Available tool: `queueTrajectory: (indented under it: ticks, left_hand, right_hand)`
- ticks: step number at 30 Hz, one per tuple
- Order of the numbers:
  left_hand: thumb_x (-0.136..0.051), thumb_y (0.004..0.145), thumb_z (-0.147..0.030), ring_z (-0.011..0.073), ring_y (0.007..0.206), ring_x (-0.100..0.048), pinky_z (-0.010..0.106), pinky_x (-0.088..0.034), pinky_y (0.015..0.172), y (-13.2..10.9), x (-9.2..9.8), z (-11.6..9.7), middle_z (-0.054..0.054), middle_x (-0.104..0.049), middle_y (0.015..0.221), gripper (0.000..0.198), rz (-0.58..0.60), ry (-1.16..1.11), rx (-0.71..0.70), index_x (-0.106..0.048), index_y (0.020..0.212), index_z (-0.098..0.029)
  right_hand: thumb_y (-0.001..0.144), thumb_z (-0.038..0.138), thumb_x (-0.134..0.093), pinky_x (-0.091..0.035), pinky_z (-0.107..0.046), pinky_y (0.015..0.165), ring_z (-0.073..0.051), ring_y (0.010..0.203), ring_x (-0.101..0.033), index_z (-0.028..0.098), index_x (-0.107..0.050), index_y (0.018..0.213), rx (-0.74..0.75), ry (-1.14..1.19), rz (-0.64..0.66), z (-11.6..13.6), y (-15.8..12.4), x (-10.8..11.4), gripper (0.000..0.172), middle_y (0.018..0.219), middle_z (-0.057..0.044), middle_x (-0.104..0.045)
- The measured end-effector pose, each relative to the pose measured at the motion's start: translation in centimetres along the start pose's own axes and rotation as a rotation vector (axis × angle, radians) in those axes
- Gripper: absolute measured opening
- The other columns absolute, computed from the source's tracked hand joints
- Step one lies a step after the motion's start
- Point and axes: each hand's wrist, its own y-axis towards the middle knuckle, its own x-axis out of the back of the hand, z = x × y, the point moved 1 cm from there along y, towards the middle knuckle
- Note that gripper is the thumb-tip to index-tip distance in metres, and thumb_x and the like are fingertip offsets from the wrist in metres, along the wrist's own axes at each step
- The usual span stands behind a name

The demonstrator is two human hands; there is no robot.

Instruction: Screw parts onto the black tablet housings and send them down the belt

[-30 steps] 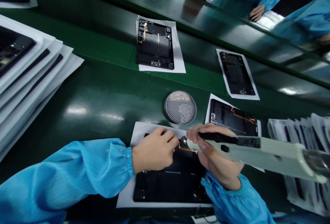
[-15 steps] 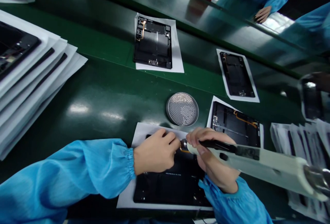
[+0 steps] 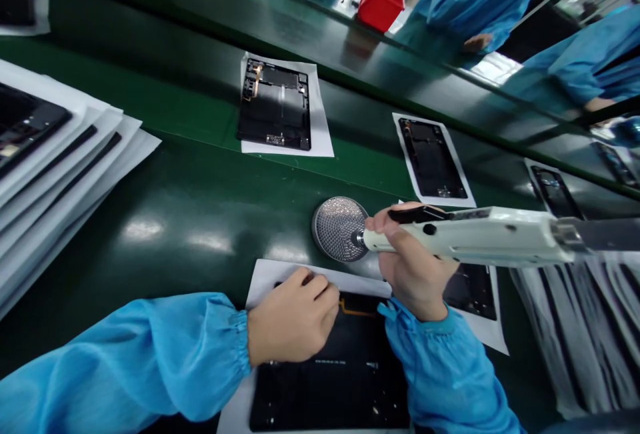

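Note:
My right hand [image 3: 415, 261] is wrapped round a pale electric screwdriver [image 3: 480, 237] with a black lever. Its tip reaches into a round, shallow metal dish [image 3: 339, 229] with a dimpled face. Below the dish, a black tablet housing [image 3: 330, 387] lies on a white sheet [image 3: 270, 274], with an orange flex cable [image 3: 356, 309] along its upper part. My left hand [image 3: 297, 317] rests over the upper left of this housing, fingers curled. Whatever its fingertips hold, if anything, is hidden.
Opened tablet housings [image 3: 275, 104] [image 3: 433, 161] lie on white sheets across the green bench. Stacks of sheeted housings stand at the left [image 3: 65, 174] and right [image 3: 575, 327]. A red bin [image 3: 381, 6] and co-workers in blue sleeves [image 3: 465, 1] are at the far side.
The screwdriver has moved from the housing beside my left hand up and away, its tip now at the metal dish. My left hand stays over the housing. The whole view has shifted.

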Motion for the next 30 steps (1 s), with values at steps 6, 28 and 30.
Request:
queueTrajectory:
  ticks: [6, 28, 30]
  left_hand:
    - [-0.045, 0.098, -0.016, 0.0242, 0.084, -0.055, 0.039, -0.040, 0.067, 0.20, 0.20, -0.21, 0.012, -0.062, 0.103, 0.023, 0.023, -0.013, 0.039, -0.067, 0.100, -0.009]
    - [-0.046, 0.097, -0.019, 0.0299, 0.101, -0.057, 0.047, -0.043, 0.090, 0.03, -0.27, -0.51, 0.016, -0.062, 0.110, 0.027, -0.025, 0.034, 0.092, -0.067, 0.108, -0.007]
    - [-0.046, 0.097, -0.020, 0.0293, 0.099, -0.057, 0.047, -0.043, 0.089, -0.02, -0.30, -0.47, 0.016, -0.063, 0.108, 0.026, -0.024, 0.023, 0.089, -0.067, 0.106, -0.007]
  right_hand:
    - [0.065, 0.023, -0.076, -0.051, -0.039, 0.071, -0.017, 0.065, -0.059, 0.018, -0.065, 0.083, -0.019, -0.064, 0.001, -0.57, 0.00, 0.17, 0.022, 0.071, 0.000, -0.062]
    - [0.065, 0.019, -0.073, -0.050, -0.038, 0.068, -0.017, 0.063, -0.059, 0.019, -0.063, 0.081, -0.024, -0.022, 0.026, -0.90, 0.01, -0.05, 0.019, 0.069, 0.001, -0.063]
    - [0.065, 0.018, -0.073, -0.050, -0.037, 0.068, -0.017, 0.063, -0.059, 0.019, -0.064, 0.080, -0.014, -0.004, 0.042, -0.93, 0.10, -0.03, 0.018, 0.068, 0.001, -0.063]
